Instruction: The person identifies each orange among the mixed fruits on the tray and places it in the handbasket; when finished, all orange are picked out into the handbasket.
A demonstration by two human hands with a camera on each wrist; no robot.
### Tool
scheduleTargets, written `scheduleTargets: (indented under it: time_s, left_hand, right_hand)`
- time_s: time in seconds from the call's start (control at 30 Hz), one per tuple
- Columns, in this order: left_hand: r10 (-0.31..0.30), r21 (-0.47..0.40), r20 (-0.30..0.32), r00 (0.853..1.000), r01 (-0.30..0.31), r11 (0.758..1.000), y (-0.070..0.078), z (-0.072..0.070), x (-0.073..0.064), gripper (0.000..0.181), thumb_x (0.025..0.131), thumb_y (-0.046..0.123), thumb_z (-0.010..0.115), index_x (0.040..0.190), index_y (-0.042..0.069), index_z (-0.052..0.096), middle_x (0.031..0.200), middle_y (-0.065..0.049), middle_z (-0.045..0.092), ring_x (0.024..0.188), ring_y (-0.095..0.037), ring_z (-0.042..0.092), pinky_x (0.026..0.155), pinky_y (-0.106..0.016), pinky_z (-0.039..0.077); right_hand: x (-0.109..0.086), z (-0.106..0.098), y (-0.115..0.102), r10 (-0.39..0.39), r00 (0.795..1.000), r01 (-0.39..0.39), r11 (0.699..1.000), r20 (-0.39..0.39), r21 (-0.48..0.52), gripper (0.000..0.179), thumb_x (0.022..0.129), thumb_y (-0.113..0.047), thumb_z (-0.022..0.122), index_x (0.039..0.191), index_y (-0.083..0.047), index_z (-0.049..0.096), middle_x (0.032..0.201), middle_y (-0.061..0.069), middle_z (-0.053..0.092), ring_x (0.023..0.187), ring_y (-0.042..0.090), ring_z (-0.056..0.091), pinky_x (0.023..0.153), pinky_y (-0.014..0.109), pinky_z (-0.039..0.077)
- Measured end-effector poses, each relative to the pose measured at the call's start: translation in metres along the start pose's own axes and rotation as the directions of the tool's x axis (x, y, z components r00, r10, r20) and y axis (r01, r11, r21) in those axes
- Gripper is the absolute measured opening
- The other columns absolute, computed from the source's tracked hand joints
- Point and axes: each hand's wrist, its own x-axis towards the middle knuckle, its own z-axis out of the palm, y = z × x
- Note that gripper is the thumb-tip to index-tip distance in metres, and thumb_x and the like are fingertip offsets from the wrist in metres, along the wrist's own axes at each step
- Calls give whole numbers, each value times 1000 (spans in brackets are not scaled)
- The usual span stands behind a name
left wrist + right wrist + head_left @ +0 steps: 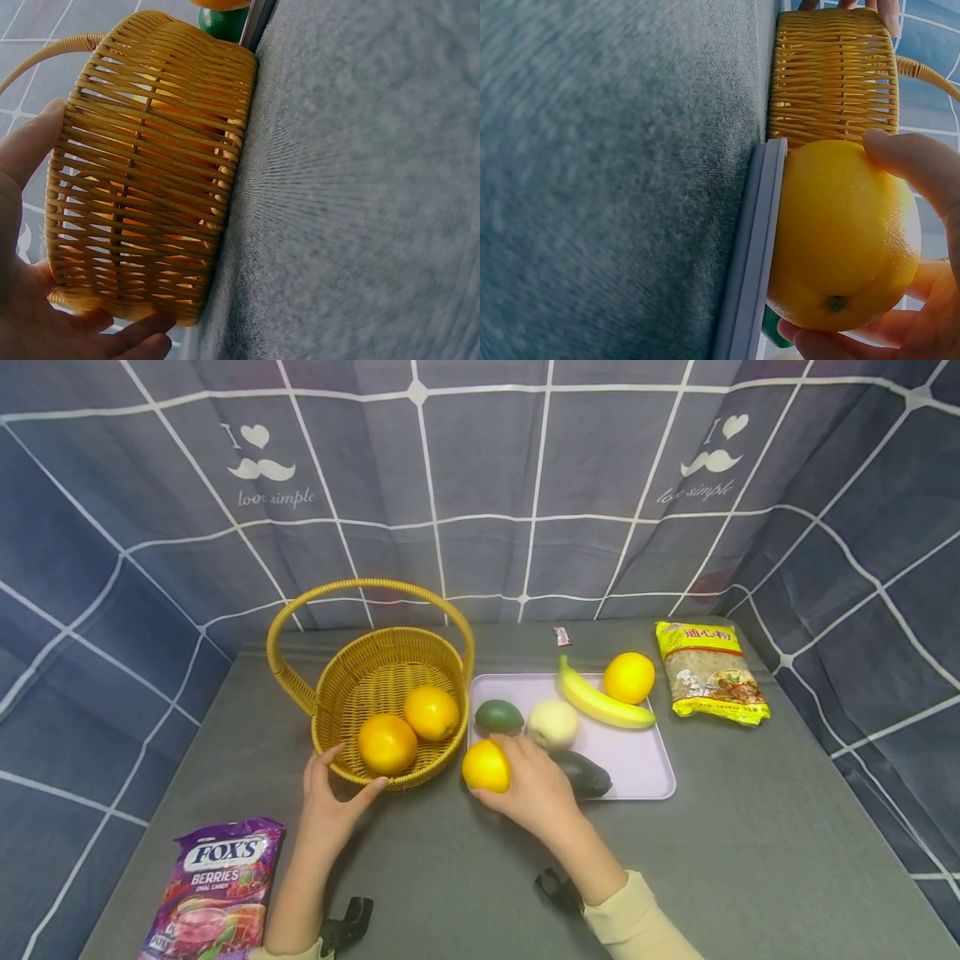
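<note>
My right hand grips an orange at the left edge of the lilac tray. In the right wrist view, the thumb and fingers spread around this orange, its stem end showing. My left hand holds the near left side of a yellow wicker basket, thumb at the rim and fingers along the wall in the left wrist view. Two oranges lie inside the basket. On the tray are a small green fruit, a pale round fruit and a dark green avocado-like fruit, partly hidden by my right hand.
A banana and another orange lie at the tray's back right. Beyond it rests a yellow food bag. A small wrapped packet lies behind the tray, and a purple candy bag at front left. The basket's tall handle arches upward.
</note>
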Motion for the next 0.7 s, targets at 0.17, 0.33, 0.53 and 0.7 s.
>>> scheduleTargets:
  time_s: [0.17, 0.33, 0.53, 0.7]
  left_hand:
    - [-6, -1, 3, 1000, 6, 1000, 1, 0, 0, 84, 82, 41, 76, 146, 12, 30, 159, -18, 0, 141, -43, 14, 109, -60, 22]
    - [-11, 5, 5, 1000, 11, 1000, 1, 0, -1, 84, 82, 41, 76, 146, 13, 30, 159, -18, -1, 142, -43, 13, 109, -63, 20]
    - [-3, 1, 4, 1000, 3, 1000, 1, 0, -1, 85, 82, 40, 76, 146, 12, 30, 159, -19, 0, 141, -44, 13, 108, -64, 20]
    - [1, 3, -1, 1000, -1, 1000, 0, 0, 0, 85, 81, 39, 77, 146, 11, 30, 159, -19, 0, 141, -44, 13, 107, -66, 20]
  right_hand:
    - [0, 1, 1, 1, 1000, -1, 1000, -7, 1, 72, 70, -50, 80, 129, -16, 56, 123, 7, 58, 104, 28, 59, 81, 47, 52]
    - [1, 2, 2, 3, 1000, -3, 1000, -17, -3, 71, 70, -49, 80, 128, -16, 57, 120, 7, 59, 101, 28, 60, 80, 46, 52]
    - [4, 0, 3, 18, 999, -18, 1000, -34, 1, 72, 69, -51, 80, 127, -16, 58, 117, 6, 61, 99, 27, 60, 77, 46, 52]
    - [8, -8, 1, 57, 998, -56, 998, -40, 15, 74, 68, -54, 79, 130, -20, 57, 116, 3, 62, 97, 23, 60, 75, 44, 52]
